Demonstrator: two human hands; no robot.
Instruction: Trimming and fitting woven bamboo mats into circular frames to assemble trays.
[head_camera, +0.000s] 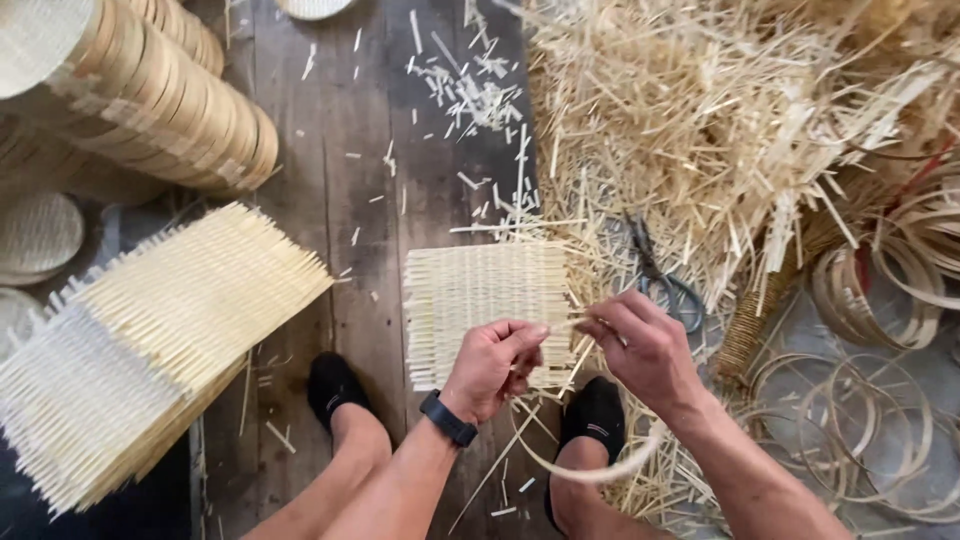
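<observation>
Mat flat, slats vertical | left hand fingers closed on its edge | right hand fingers pinch strip

Open plank floor above woven mat, only scattered offcuts there. Blocked left by stack of mats, upper left by hoop roll. Right side choked: splint heap, scissors, loose rings.

woven mat: pale matt bamboo strips | floor: rough weathered wood | scissors: dull metal
</observation>
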